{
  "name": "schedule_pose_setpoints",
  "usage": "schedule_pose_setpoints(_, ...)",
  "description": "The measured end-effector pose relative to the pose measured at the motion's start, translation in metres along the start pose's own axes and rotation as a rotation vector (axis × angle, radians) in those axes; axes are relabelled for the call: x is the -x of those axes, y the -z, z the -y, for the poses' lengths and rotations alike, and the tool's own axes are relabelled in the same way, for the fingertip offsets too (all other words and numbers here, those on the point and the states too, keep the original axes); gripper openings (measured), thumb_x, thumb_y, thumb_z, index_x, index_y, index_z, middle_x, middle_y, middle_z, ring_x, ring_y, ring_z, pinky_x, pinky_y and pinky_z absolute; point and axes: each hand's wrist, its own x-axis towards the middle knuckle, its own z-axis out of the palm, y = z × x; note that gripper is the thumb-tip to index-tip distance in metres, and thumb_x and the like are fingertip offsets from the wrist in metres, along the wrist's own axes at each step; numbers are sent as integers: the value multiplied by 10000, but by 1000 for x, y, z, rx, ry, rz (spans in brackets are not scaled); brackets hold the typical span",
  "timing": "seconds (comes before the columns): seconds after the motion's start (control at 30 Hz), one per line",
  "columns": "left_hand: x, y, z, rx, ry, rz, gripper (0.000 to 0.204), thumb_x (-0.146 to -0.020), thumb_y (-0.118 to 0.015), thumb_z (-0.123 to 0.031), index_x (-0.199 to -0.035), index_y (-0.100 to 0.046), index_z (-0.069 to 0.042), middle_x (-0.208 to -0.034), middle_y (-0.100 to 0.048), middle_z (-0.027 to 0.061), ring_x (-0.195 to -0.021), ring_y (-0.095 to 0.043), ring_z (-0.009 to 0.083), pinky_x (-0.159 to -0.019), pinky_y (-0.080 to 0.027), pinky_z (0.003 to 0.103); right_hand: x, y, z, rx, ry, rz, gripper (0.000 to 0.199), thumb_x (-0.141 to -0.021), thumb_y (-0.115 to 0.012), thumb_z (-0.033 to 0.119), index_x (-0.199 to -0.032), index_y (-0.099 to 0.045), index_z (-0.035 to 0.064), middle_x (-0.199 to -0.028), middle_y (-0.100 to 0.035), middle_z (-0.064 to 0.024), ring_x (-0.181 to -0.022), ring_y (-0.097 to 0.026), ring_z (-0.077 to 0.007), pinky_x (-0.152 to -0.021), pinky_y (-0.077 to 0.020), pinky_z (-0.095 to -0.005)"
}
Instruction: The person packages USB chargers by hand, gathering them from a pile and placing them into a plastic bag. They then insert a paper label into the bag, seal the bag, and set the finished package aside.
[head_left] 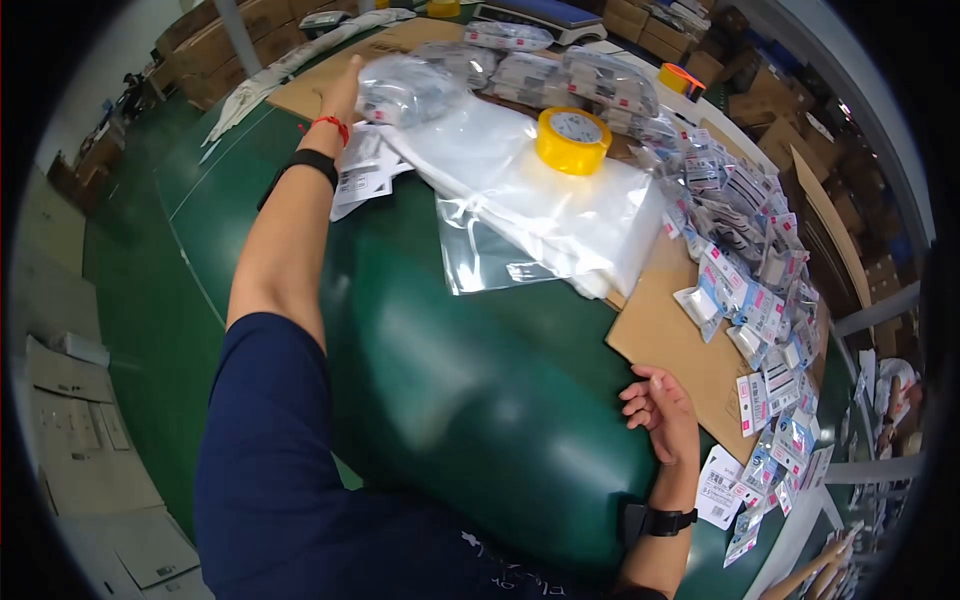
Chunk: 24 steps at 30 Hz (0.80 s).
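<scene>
At the far left of the table, my left hand (pixel 343 92) is closed on the side of a filled clear plastic bag (pixel 408 90); the bag is slightly smeared and hides part of the fingers. Below that hand lie white printed label sheets (pixel 365 172). My right hand (pixel 662 408) hovers over the table's right part, fingers loosely curled and apart, with nothing in it. It is nearest to a flat cardboard sheet (pixel 680 345). Between the hands, a stack of clear plastic bags (pixel 500 180) is spread out, with a roll of yellow tape (pixel 573 142) on top.
Several filled clear bags (pixel 530 78) line the far side. Small blister packs (pixel 745 290) heap along the right edge, near a loose white label sheet (pixel 717 487). A scale (pixel 540 18) and an orange tape roll (pixel 680 80) stand at the back. Another person's hands (pixel 828 568) show at lower right.
</scene>
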Motion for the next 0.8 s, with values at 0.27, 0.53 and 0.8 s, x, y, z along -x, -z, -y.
schedule_pose_setpoints(0.27,186,-94,6,-501,-1110,817,433,-896,-580,-372,-1162,-614,-32,-1191,-602,190,-1062,-572,394,-944,-452,390,-2,6,3,1,-31,15,309,-991,-466,220,-1194,-516,-6,-911,-642,-116,-729,-645,-135,-587,-545,-231)
schedule_pose_setpoints(0.53,205,-153,-17,-782,-652,1055,364,-904,-594,-308,-1120,-640,-18,-1063,-670,146,-916,-658,244,-828,-509,315,-2,6,2,17,-22,36,292,-988,-479,208,-1183,-536,-1,-929,-639,-102,-752,-647,-132,-615,-550,-231)
schedule_pose_setpoints(0.8,197,-142,-88,-49,-486,1124,355,-947,-545,-327,-1064,-680,-19,-989,-695,37,-809,-615,117,-716,-511,257,1,8,5,12,-56,76,318,-987,-484,225,-1210,-523,2,-951,-643,-109,-785,-649,-144,-668,-556,-250)
